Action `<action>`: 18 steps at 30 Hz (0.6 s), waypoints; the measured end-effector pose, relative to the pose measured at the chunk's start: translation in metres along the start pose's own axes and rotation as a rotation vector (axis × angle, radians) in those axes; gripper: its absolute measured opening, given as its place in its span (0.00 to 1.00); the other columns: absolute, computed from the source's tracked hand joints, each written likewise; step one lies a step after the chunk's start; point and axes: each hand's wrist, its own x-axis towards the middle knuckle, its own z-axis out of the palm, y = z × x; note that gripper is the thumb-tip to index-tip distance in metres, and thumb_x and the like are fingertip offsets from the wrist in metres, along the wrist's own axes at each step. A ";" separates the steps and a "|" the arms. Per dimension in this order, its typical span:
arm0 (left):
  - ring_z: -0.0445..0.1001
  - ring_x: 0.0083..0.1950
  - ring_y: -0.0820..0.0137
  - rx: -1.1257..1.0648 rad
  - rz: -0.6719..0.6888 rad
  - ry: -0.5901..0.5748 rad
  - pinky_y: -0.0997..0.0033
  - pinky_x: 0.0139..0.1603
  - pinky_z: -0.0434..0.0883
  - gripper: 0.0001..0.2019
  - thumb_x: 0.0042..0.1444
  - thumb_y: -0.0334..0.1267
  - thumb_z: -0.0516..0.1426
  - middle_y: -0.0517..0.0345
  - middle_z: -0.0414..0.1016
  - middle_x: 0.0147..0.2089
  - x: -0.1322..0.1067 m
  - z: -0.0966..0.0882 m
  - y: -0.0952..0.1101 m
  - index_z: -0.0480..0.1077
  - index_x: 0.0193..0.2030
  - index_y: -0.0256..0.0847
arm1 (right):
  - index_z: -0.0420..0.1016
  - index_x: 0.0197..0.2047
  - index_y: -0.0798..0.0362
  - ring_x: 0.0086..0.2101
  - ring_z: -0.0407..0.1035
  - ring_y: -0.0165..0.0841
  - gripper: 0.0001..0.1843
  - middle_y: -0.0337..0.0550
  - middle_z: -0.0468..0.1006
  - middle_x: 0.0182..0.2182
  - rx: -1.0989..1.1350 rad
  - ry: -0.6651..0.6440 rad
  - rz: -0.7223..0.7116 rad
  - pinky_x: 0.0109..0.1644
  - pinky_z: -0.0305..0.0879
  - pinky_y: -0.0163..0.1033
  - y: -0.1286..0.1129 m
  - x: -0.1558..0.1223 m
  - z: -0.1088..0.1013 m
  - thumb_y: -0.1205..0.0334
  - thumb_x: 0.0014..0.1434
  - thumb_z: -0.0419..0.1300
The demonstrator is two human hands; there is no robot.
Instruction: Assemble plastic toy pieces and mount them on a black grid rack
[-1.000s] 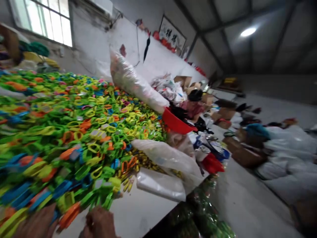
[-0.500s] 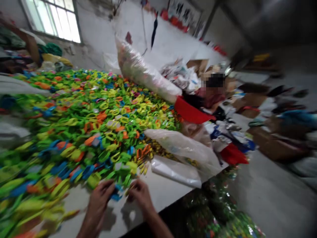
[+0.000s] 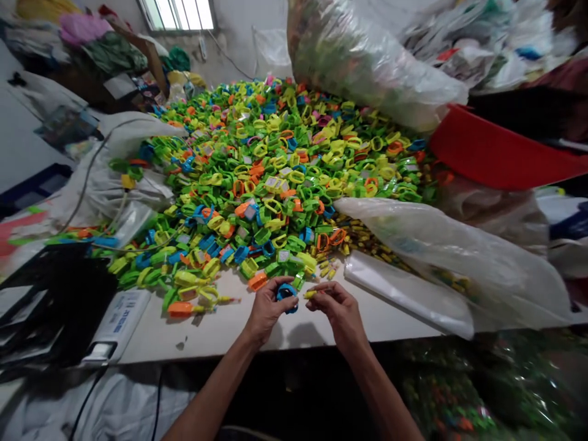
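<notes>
My left hand (image 3: 265, 313) is closed around a blue plastic loop that looks like a toy watch (image 3: 286, 291), held just above the white table (image 3: 206, 337). My right hand (image 3: 340, 311) pinches a small yellow stick-like piece (image 3: 310, 294) close to the loop, with a narrow gap between them. Beyond both hands rises a large pile of toy watches (image 3: 257, 202) in green, yellow, orange and blue. An orange one (image 3: 258, 281) lies by my left fingertips. Small yellow pieces (image 3: 327, 269) are strewn past my right hand.
Clear plastic bags (image 3: 413, 294) lie at the right over more yellow pieces. A bulging clear bag (image 3: 367, 67) leans behind the pile, near a red cloth-like sheet (image 3: 500, 150). A white device (image 3: 120, 321) and black panels (image 3: 55, 300) sit at the left, with cables below.
The view has swung left and down, so the hands now appear nearer the middle. Both hands stay close together, the left still on the blue toy watch; the yellow piece shows clearly now.
</notes>
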 end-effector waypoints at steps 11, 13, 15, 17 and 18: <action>0.58 0.28 0.76 0.351 -0.110 -0.294 0.75 0.29 0.55 0.16 0.42 0.44 0.59 0.64 0.61 0.26 -0.006 -0.002 0.008 0.67 0.35 0.35 | 0.69 0.36 0.55 0.19 0.67 0.28 0.23 0.31 0.70 0.18 -0.052 -0.145 0.045 0.26 0.62 0.34 -0.004 0.011 0.000 0.55 0.39 0.70; 0.57 0.28 0.75 0.367 -0.132 -0.320 0.75 0.29 0.55 0.15 0.41 0.43 0.58 0.64 0.61 0.26 -0.007 -0.002 0.010 0.67 0.34 0.35 | 0.68 0.35 0.55 0.18 0.66 0.27 0.22 0.31 0.70 0.17 -0.054 -0.175 0.055 0.25 0.62 0.34 -0.004 0.010 0.000 0.54 0.40 0.70; 0.57 0.28 0.75 0.373 -0.156 -0.335 0.74 0.29 0.55 0.14 0.40 0.42 0.58 0.64 0.61 0.26 -0.007 -0.003 0.011 0.67 0.32 0.35 | 0.68 0.34 0.55 0.17 0.64 0.26 0.21 0.31 0.69 0.16 -0.057 -0.193 0.060 0.24 0.61 0.33 -0.003 0.010 0.000 0.54 0.40 0.70; 0.57 0.28 0.75 0.383 -0.181 -0.340 0.74 0.29 0.54 0.13 0.39 0.41 0.57 0.64 0.61 0.25 -0.007 -0.003 0.011 0.66 0.31 0.35 | 0.68 0.32 0.55 0.16 0.63 0.25 0.20 0.31 0.69 0.15 -0.058 -0.194 0.068 0.22 0.60 0.32 -0.001 0.010 0.000 0.54 0.40 0.70; 0.57 0.28 0.75 0.392 -0.192 -0.337 0.74 0.29 0.54 0.13 0.38 0.41 0.57 0.64 0.61 0.25 -0.006 -0.003 0.011 0.66 0.31 0.36 | 0.68 0.32 0.55 0.16 0.62 0.25 0.20 0.31 0.69 0.15 -0.057 -0.186 0.071 0.22 0.59 0.32 -0.001 0.010 0.000 0.54 0.39 0.70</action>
